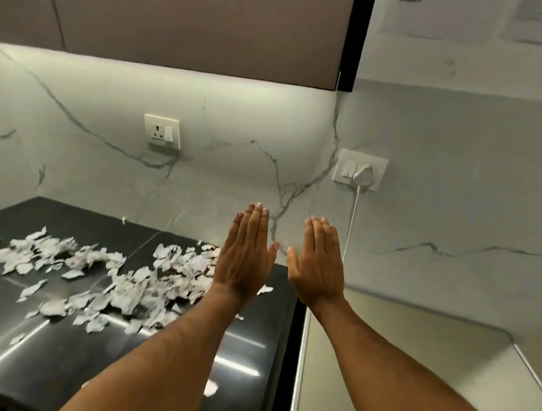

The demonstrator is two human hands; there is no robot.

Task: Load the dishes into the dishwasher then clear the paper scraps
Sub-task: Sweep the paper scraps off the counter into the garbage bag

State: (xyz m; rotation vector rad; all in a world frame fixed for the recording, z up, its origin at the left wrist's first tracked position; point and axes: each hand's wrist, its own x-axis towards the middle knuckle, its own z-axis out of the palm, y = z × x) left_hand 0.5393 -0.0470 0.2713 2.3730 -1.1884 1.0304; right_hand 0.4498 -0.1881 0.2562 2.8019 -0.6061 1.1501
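Torn white paper scraps [133, 288] lie scattered over the glossy black countertop [41, 349], from its left edge to near its right end. My left hand [246, 255] is held flat, fingers straight and together, above the right end of the scraps. Beside it, a small gap away, my right hand [318, 264] is also flat with straight fingers, past the counter's right edge. Neither hand holds anything. No dishes or dishwasher are in view.
A marble-look backsplash carries a wall socket [162, 131] and a second socket with a white plug [359, 174] and cable hanging down. Brown upper cabinets [193, 21] hang overhead. A pale beige surface [397, 361] adjoins the black counter on the right.
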